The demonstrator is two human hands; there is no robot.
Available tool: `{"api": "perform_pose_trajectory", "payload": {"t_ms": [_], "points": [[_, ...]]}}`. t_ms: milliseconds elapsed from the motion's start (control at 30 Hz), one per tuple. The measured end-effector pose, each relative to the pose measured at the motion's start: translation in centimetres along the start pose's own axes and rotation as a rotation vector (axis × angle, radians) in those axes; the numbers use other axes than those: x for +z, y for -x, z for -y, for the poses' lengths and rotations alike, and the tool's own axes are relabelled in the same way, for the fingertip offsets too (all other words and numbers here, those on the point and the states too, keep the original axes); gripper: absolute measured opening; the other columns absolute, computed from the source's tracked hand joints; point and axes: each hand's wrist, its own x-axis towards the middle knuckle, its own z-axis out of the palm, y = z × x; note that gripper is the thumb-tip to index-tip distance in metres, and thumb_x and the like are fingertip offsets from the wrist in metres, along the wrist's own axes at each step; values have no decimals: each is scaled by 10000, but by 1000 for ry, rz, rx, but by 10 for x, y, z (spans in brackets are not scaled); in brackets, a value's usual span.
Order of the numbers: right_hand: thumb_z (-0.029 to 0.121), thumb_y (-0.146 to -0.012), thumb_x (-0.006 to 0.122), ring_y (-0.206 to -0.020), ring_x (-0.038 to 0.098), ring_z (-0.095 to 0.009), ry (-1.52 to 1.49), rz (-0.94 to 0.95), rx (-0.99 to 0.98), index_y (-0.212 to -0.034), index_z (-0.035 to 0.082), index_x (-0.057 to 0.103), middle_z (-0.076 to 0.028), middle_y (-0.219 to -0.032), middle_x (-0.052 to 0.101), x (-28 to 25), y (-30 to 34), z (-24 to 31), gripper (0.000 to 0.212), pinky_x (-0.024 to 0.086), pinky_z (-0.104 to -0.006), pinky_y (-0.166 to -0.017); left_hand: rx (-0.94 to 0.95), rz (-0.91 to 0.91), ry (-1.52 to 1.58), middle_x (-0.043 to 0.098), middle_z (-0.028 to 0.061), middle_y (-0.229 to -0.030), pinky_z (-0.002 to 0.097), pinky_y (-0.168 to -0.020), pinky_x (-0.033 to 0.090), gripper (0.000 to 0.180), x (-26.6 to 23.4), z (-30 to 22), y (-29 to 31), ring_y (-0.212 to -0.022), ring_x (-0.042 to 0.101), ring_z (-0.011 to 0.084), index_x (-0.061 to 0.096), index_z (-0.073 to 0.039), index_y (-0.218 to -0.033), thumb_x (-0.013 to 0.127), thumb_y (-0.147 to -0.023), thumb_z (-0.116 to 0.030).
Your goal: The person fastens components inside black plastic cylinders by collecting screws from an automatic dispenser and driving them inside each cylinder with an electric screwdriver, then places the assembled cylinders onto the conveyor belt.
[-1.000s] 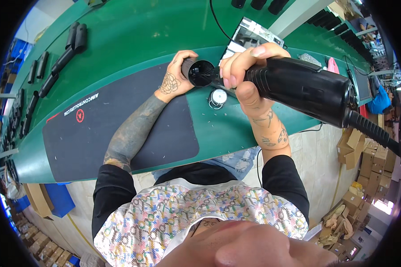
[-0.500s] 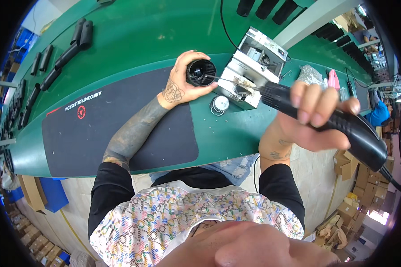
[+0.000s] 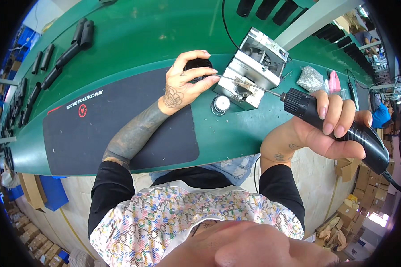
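Observation:
My right hand (image 3: 332, 120) is wrapped around a black electric screwdriver (image 3: 300, 104), its cable trailing off to the right. The long thin bit (image 3: 254, 85) points left, and its tip reaches my left fingertips. My left hand (image 3: 187, 82) is closed about a black hollow cylinder (image 3: 198, 64), one finger along its far side. The forefinger and thumb come together across its opening, by the bit tip. Whether a small screw sits between them is too small to tell. The fingers hide most of the cylinder's inside.
Just right of the cylinder stands a metal machine (image 3: 254, 66), with a small round silver-topped container (image 3: 220, 105) before it. A bag of small metal parts (image 3: 311, 79) lies farther right. A dark mat (image 3: 120, 124) covers the left bench; black tubes (image 3: 67, 55) lie beyond.
The screwdriver has drawn back to the right, its bit leaving the cylinder. My left forefinger has swung over the opening to meet the thumb at the bit tip.

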Motion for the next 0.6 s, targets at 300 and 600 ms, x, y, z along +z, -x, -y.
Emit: {"api": "perform_pose_trajectory", "payload": {"t_ms": [300, 600], "points": [[479, -854, 697, -687, 574, -96, -16, -1, 5, -1245, 170, 552, 29, -783, 592, 6, -1, -1, 519, 423, -304, -728, 25, 10, 8, 588, 65, -1083, 342, -894, 516, 181, -1, -1, -2, -1117, 576, 266, 693, -70, -796, 827, -676, -45], [477, -846, 707, -683, 578, -101, -13, 29, 9, -1246, 177, 546, 24, -781, 592, 9, 0, -3, 525, 427, -307, -723, 12, 19, 5, 582, 39, -1002, 321, -895, 509, 196, -3, -5, -4, -1106, 569, 241, 662, -81, -739, 842, -663, -67]]}}
